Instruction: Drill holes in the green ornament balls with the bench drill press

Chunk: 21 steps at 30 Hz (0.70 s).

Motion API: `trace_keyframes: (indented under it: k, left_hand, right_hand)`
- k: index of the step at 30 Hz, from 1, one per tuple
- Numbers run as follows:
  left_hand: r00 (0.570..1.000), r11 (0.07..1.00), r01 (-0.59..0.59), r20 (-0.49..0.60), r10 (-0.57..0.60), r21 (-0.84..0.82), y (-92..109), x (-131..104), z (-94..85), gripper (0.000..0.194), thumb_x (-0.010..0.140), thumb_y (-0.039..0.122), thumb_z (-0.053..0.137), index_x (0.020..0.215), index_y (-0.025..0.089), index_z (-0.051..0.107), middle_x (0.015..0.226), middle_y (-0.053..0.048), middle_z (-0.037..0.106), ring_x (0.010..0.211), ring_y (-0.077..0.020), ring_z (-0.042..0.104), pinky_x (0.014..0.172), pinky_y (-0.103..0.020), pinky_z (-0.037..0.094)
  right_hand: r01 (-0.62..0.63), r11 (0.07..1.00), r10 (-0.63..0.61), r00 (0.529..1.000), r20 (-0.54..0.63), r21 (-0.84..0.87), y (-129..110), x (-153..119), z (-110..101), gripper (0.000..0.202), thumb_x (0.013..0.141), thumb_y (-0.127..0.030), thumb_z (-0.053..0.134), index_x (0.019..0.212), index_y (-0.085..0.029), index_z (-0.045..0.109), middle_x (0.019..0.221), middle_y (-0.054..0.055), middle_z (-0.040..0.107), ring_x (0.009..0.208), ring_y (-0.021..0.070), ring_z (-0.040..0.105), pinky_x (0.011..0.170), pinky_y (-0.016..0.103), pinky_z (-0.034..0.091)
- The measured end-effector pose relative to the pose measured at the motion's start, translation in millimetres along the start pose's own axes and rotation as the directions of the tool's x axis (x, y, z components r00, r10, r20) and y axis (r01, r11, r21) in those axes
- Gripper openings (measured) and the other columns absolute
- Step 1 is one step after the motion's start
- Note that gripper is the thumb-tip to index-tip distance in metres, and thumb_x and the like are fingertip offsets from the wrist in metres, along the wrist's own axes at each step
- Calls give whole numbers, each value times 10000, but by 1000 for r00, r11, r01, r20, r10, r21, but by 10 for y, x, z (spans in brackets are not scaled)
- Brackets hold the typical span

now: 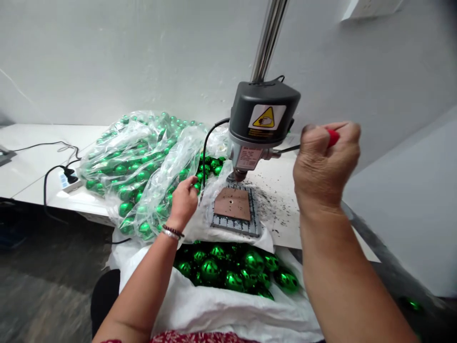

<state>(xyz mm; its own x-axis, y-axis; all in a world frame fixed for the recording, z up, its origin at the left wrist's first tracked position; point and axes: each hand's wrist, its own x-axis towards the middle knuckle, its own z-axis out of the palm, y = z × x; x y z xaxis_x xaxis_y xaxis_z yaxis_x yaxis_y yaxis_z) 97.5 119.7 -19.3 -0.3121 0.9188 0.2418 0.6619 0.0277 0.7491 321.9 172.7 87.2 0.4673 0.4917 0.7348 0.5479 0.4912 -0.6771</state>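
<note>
My right hand point(326, 162) is closed around the red knob point(333, 138) of the drill press lever point(290, 149). My left hand point(184, 200) reaches to the mouth of a clear plastic bag point(167, 171); its fingers are loosely bent and apart, beside shiny green balls point(216, 164), with nothing plainly held. The drill press point(264, 114) stands upright at centre, its bit above a brown board point(232, 204) with a small hole. That board rests on a grooved metal base point(235, 227), with no ball on it.
Dark shavings point(271, 205) litter the white table point(285, 228). More green balls point(235, 271) lie in a white cloth point(214, 309) at my lap. A black cable point(204, 147) hangs beside the drill. On the left sits a power strip point(69, 181) with a plug.
</note>
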Motion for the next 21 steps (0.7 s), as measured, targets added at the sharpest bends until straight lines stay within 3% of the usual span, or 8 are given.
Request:
trace_keyframes:
  k: [2, 5, 8, 12, 14, 17, 19, 21]
  left_hand:
    - [996, 971, 30, 74, -49, 239, -73, 244, 44, 407, 917, 84, 433, 1228, 142, 689, 1215, -124, 739, 1129, -219, 687, 1010, -321, 501]
    - [964, 861, -123, 265, -14, 494, -183, 457, 162, 407, 894, 128, 521, 1267, 158, 679, 1245, -145, 725, 1189, -266, 661, 1052, -355, 475]
    - [928, 821, -231, 371, 25, 522, -266, 502, 256, 492, 852, 113, 571, 1332, 198, 641, 1270, -146, 708, 1193, -284, 649, 1043, -377, 475]
    - [944, 868, -131, 327, -37, 478, -298, 461, 232, 546, 835, 157, 601, 1376, 231, 590, 1312, -159, 672, 1157, -317, 654, 955, -405, 509]
    - [980, 937, -5, 187, -65, 350, -280, 411, 148, 568, 799, 240, 675, 1358, 207, 582, 1251, -155, 687, 1124, -317, 654, 952, -415, 509]
    - [986, 969, 142, 113, -121, -203, -207, 276, -32, 567, 775, 352, 687, 1310, 206, 571, 1124, -84, 693, 1012, -241, 669, 863, -351, 548]
    - [964, 775, 241, 239, -119, -585, -130, 158, -142, 572, 767, 371, 652, 1309, 224, 546, 1085, -48, 678, 917, -190, 680, 760, -297, 559]
    - [920, 559, 350, 389, -54, -751, -42, 41, -203, 621, 738, 356, 653, 1332, 246, 510, 1053, -36, 676, 841, -169, 688, 680, -264, 543]
  right_hand:
    - [1, 1000, -1, 1000, 3, -5, -5, -8, -4, 226, 866, -373, 527, 802, -165, 466, 692, -50, 481, 617, 36, 419, 649, 218, 350]
    - [-1, 1000, 1, 1000, -3, -5, -19, -17, -7, 210, 872, -351, 517, 798, -164, 457, 694, -53, 471, 622, 36, 416, 654, 216, 362]
    - [1, 1000, -1, 1000, -9, 12, -27, -26, -7, 201, 870, -334, 519, 790, -165, 446, 690, -55, 461, 623, 37, 406, 651, 213, 369]
    - [7, 999, -7, 1000, -9, 43, -27, -38, -8, 214, 859, -352, 538, 788, -167, 456, 708, -40, 473, 642, 47, 421, 660, 224, 381]
    - [-7, 998, 7, 1000, 0, 58, -33, -43, -9, 212, 854, -349, 548, 791, -168, 459, 726, -36, 478, 652, 51, 422, 671, 227, 389]
    - [-64, 996, 64, 998, 9, 69, -59, -43, -10, 182, 852, -295, 560, 790, -169, 445, 750, -32, 473, 674, 57, 421, 705, 234, 398]
    - [-101, 992, 100, 995, 18, 71, -83, -40, -12, 176, 854, -259, 569, 787, -171, 432, 742, -38, 459, 676, 58, 421, 717, 239, 397]
    - [-118, 990, 116, 993, 27, 74, -103, -36, -16, 181, 858, -242, 575, 785, -172, 425, 731, -45, 450, 672, 55, 427, 712, 236, 395]
